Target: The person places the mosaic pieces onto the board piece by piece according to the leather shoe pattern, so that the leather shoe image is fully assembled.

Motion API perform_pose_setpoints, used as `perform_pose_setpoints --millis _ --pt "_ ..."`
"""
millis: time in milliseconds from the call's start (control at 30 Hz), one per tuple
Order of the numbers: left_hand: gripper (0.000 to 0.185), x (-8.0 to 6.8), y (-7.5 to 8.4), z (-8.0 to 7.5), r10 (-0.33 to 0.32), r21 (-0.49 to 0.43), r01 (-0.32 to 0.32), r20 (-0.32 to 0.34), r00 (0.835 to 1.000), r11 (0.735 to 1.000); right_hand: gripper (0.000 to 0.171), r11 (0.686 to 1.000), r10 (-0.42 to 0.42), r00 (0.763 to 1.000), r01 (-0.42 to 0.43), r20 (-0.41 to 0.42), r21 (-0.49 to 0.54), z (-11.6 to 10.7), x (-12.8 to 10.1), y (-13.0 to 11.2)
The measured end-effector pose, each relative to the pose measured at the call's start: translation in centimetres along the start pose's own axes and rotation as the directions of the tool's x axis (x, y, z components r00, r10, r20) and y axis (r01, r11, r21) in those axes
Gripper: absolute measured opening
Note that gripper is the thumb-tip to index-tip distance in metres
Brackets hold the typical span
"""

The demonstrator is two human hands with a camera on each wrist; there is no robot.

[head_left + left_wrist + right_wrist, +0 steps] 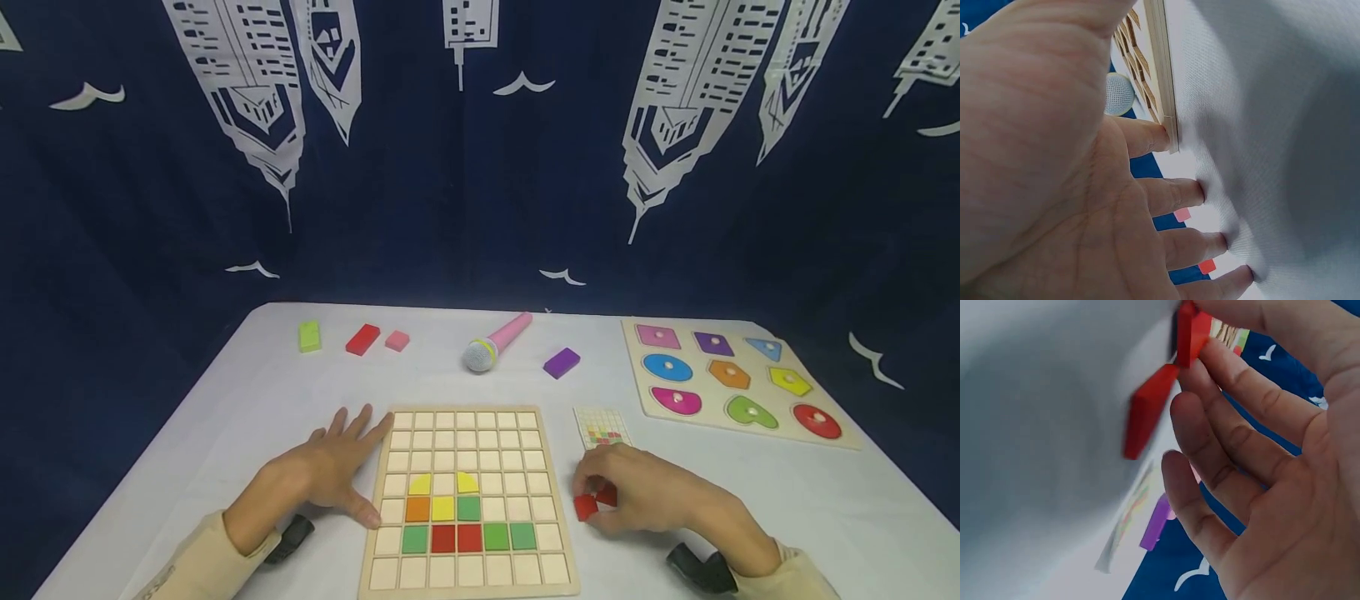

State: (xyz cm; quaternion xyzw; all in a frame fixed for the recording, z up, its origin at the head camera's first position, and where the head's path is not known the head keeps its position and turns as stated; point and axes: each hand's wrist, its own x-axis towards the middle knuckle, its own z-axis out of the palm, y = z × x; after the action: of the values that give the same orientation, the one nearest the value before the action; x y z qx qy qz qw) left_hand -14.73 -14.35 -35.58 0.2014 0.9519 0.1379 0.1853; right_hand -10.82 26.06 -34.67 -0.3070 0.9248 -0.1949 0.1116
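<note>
A wooden grid board (378,467) lies flat, with yellow, orange, green and red tiles set in some of its cells. At its left side my left hand (330,462) is spread, index finger (1147,137) against the far corner and thumb by the left edge. To the right of the board my right hand (648,492) pinches a red tile (1192,334) between thumb and fingers. A second red tile (1147,412) is tilted just beside it; whether the hand also holds this one I cannot tell. Close beyond the right hand lies a small pattern card (600,421).
A shape puzzle board (637,383) lies at the right. Toward the back are a pink toy microphone (506,335), a purple block (562,362), a red block (363,339), a pink block (397,340) and a lime green block (309,337). A dark patterned curtain (465,183) hangs behind.
</note>
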Motion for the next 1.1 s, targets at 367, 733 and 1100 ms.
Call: perform_pose_setpoints --millis 367,733,1100 --pt "0.135 0.1 0.1 0.1 -0.007 0.005 0.007 -0.007 1.0 1.0 0.017 0.99 -0.141 0.99 0.141 -0.009 -0.007 0.0 3.6 -3.2" --pt "0.136 0.1 0.1 0.1 -0.005 0.008 0.005 -0.02 1.0 1.0 0.012 0.983 -0.178 0.984 0.179 -0.016 0.051 2.3 6.2 -6.2" --pt "0.136 0.2 0.2 0.0 -0.01 0.007 0.01 -0.009 1.0 1.0 0.004 0.982 -0.186 0.982 0.187 -0.039 0.018 3.2 6.4 -6.3"
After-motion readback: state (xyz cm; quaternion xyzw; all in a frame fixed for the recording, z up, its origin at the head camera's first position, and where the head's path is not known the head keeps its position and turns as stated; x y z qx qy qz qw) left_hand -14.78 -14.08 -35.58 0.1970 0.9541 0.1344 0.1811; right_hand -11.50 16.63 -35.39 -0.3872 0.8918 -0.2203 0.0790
